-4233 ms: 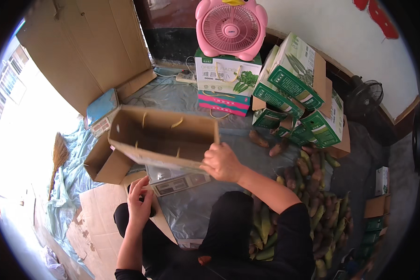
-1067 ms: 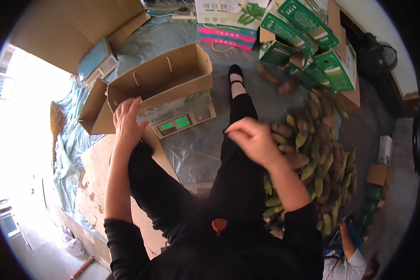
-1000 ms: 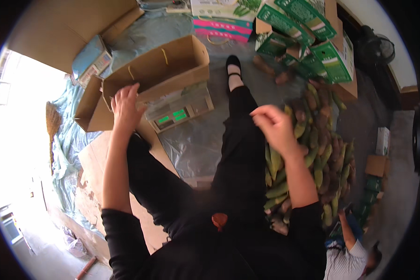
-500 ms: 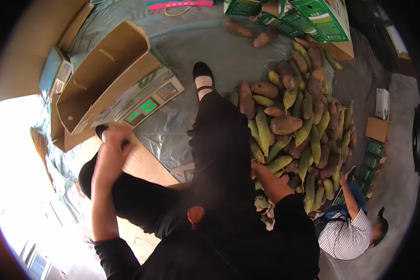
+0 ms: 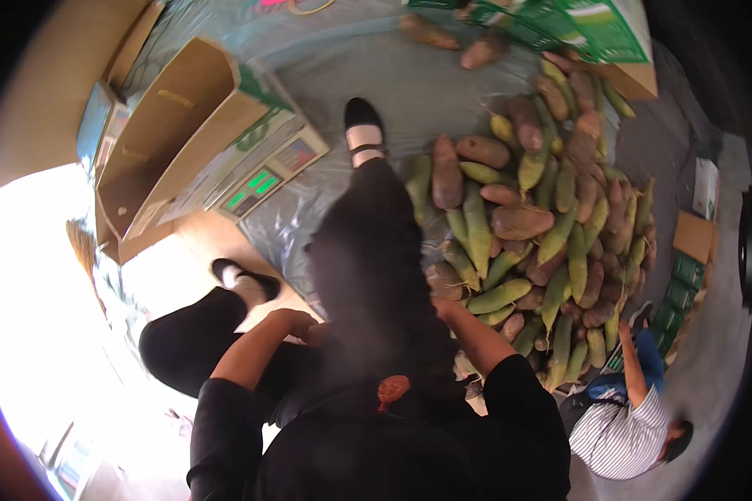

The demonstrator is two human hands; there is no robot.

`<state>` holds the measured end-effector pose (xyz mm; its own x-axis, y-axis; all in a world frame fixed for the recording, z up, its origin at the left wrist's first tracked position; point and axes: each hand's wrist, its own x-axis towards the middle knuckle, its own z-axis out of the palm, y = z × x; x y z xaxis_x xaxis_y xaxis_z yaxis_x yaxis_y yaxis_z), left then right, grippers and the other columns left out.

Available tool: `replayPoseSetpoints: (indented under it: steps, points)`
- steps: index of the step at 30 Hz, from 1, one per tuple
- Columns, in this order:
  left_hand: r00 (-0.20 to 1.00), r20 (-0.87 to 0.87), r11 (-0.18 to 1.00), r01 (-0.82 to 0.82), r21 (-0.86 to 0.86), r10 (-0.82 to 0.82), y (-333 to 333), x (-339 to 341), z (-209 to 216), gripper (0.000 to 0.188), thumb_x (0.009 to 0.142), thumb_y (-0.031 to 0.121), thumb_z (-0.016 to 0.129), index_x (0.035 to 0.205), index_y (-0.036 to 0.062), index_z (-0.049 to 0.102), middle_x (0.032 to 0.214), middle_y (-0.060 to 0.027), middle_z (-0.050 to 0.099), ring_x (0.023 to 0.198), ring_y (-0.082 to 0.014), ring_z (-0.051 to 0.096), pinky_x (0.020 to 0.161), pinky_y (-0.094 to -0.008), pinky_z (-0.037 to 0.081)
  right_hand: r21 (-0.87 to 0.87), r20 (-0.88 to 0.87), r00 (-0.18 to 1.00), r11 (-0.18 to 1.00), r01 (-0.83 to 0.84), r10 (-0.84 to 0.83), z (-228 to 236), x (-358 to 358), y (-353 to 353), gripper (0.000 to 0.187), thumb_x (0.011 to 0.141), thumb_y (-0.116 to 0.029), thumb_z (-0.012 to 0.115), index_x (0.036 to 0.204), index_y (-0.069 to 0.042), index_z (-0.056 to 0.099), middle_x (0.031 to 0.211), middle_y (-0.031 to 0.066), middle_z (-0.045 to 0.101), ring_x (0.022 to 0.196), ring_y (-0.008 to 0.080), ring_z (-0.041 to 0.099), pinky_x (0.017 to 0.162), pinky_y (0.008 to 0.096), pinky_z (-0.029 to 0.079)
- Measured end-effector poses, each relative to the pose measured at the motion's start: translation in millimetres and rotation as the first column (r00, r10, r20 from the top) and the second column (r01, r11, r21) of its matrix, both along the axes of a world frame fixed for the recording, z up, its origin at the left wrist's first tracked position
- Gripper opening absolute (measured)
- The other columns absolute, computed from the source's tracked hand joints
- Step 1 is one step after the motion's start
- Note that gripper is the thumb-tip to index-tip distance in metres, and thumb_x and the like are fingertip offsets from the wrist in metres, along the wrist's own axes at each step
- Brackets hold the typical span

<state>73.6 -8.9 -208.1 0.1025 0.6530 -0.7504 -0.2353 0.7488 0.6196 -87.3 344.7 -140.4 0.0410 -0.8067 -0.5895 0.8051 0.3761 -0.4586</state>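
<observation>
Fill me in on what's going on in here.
A person sits beside a heap of green and reddish-brown root vegetables. Their left hand is low between the legs and their right hand is by the knee, at the heap's edge. Both are partly hidden, so whether they grip anything can't be told. An open cardboard box rests on a scale with its green display lit. Another person in a striped shirt is near the green boxes.

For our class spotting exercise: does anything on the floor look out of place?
Two brown vegetables lie apart from the main heap, near a green box; their separation makes them look like strays.
</observation>
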Motion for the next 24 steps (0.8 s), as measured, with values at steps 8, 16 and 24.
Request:
replayPoseSetpoints:
  steps: [8,16,24]
  points:
    - [0.917,0.276,0.950,-0.311,0.038,0.289,24.4,33.4,-11.9,0.037,0.080,0.033,0.061,0.106,0.0079,0.057,0.099,-0.0101,0.060,0.092,-0.0244,0.058,0.077,-0.0383,0.046,0.073,0.120,0.989,0.993,-0.092,0.082,-94.0,-122.2,-111.3,0.029,0.086,-0.010,0.056,0.113,-0.001,0.061,0.101,0.0062,0.064,0.087,0.0160,0.059,0.079,0.0307,0.048]
    - [0.785,0.478,0.861,-0.497,0.105,0.395,33.3,68.6,-17.5,0.025,0.080,0.030,0.062,0.087,0.0062,0.060,0.081,-0.0080,0.058,0.075,-0.0189,0.058,0.063,-0.0362,0.048,0.219,0.108,0.994,0.974,-0.048,0.025,-175.5,-250.3,-187.5,0.029,0.086,-0.011,0.056,0.113,-0.001,0.061,0.101,0.0064,0.064,0.087,0.0161,0.059,0.079,0.0310,0.048]
    - [0.920,0.148,0.928,-0.371,0.027,0.363,53.4,-11.2,-60.0,0.022,0.076,0.020,0.065,0.095,0.0082,0.064,0.085,-0.0097,0.064,0.078,-0.0222,0.062,0.067,-0.0371,0.049,0.187,-0.108,0.993,0.980,0.065,-0.046,-78.3,-191.8,-149.0,0.029,0.086,-0.011,0.056,0.113,-0.001,0.061,0.101,0.0066,0.064,0.087,0.0162,0.059,0.079,0.0312,0.048]
